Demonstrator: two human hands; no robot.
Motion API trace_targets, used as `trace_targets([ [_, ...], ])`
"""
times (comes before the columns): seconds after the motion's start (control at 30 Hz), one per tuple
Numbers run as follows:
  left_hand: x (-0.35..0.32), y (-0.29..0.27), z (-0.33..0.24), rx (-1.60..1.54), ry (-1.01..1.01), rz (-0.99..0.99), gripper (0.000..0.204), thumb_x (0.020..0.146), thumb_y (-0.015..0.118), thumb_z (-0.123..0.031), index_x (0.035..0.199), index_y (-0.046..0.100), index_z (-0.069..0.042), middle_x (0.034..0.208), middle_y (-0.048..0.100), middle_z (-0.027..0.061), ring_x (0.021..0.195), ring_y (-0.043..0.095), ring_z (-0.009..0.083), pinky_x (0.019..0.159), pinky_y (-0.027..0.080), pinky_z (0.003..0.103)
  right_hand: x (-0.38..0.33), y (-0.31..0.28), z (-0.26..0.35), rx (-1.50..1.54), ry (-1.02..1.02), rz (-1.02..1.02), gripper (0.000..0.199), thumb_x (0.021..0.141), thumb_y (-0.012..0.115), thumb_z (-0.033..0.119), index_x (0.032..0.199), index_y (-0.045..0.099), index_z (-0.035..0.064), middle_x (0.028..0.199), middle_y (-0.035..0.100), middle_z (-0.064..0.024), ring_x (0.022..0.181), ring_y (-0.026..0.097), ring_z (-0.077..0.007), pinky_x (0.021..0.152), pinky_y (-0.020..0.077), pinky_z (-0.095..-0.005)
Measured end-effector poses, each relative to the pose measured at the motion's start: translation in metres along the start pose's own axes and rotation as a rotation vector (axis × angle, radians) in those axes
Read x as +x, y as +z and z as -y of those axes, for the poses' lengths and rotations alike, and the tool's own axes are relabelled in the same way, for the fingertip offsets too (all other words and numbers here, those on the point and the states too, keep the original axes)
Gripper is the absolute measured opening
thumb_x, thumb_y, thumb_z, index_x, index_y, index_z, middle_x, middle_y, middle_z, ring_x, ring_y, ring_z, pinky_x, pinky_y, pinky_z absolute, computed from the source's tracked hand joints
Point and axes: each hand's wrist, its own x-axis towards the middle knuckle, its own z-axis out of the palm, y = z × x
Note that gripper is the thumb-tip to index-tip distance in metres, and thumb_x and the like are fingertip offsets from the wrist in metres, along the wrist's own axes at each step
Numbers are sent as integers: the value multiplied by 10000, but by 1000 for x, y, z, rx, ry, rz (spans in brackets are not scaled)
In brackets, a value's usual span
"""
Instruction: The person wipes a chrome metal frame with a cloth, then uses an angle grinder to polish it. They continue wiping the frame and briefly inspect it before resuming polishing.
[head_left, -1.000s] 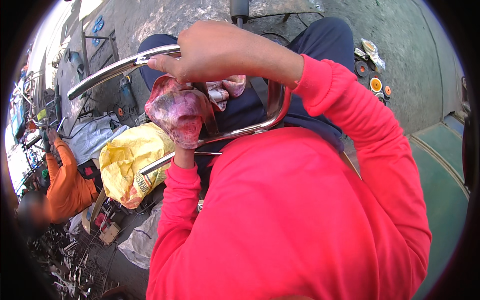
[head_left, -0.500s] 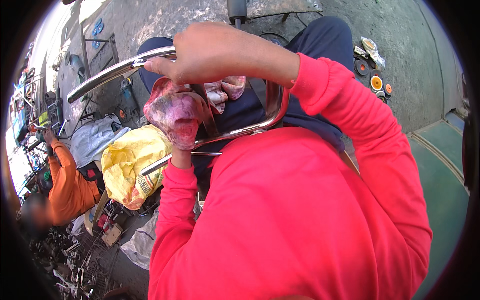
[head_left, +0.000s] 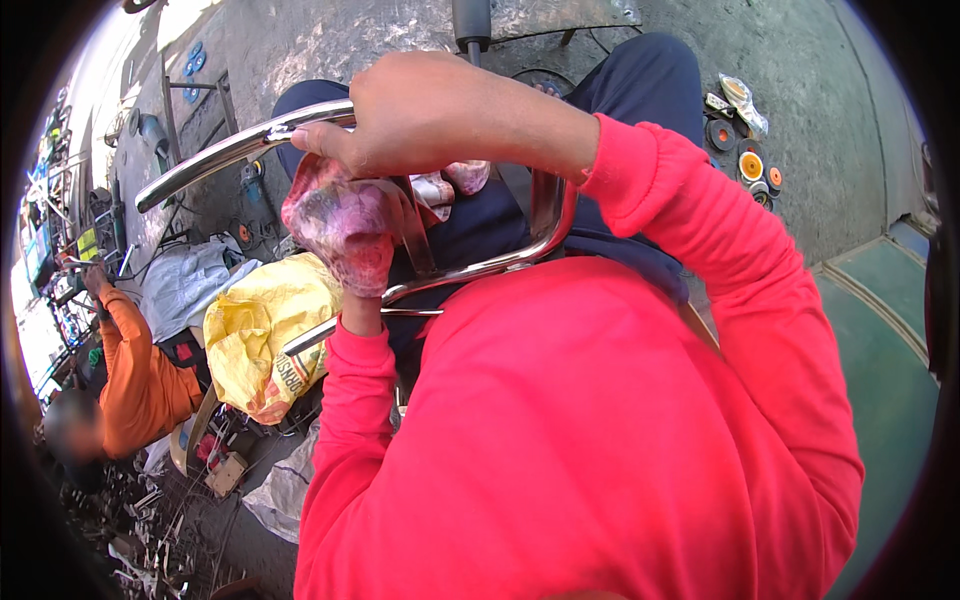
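Observation:
A bent chrome tube frame (head_left: 470, 268) lies across my lap, one curved arm of it reaching out to the left. My right hand (head_left: 410, 112) is closed round the upper tube, its thumb along the near side. Pink and purple patterned cloth (head_left: 335, 210) covers my left hand (head_left: 352, 240) down to the wrist, so its fingers are hidden. That covered hand sits just below my right hand, against the frame's flat metal crosspiece (head_left: 413, 230). More patterned cloth (head_left: 467, 176) shows between my knees, behind the frame.
A yellow woven sack (head_left: 265, 330) lies to my left, near a person in an orange sleeve (head_left: 140, 350). Power tools (head_left: 255, 185) and metal scraps (head_left: 150, 540) are on the floor at left. Grinding discs (head_left: 750, 165) lie at right. A black-handled tool (head_left: 472, 25) stands ahead.
My cloth-covered left hand has shifted slightly to the left. My right hand keeps its hold on the tube, and the frame has barely moved.

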Motion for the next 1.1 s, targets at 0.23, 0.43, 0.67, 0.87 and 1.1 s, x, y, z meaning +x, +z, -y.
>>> trace_targets([
  [0.23,5,21,-5,666,4,38,382,916,534,-243,1222,446,-32,1060,533,55,960,517,177,889,433,311,4,0,0,1,-16,-4,743,914,455,604,678,675,-65,620,604,-273,627,625,-444,658,529,-493],
  [0.43,15,18,12,920,458,-87,341,911,624,-157,1196,492,-24,952,586,55,826,569,152,717,492,279,1,-3,-1,36,-18,-1,764,934,424,605,682,659,-76,588,577,-279,611,604,-457,647,514,-507],
  [0.67,24,-2,-1,250,-57,258,443,913,635,-205,1280,476,-15,1116,590,99,973,578,202,887,491,356,9,-5,-2,-53,90,147,736,931,378,644,905,736,2,886,691,-253,890,674,-401,819,522,-445],
  [0.87,21,11,-9,608,185,137,469,905,637,-180,1317,459,-43,1160,578,102,1067,566,222,934,470,342,9,1,-9,-11,18,43,713,961,362,592,838,705,-21,806,653,-276,801,642,-443,768,509,-480],
  [1.1,35,24,-19,-347,-177,324,392,976,507,-261,1275,454,-14,1101,591,181,938,623,285,819,545,413,7,7,-15,60,-18,-36,711,998,352,506,672,642,-55,631,586,-286,619,586,-476,646,483,-534],
])
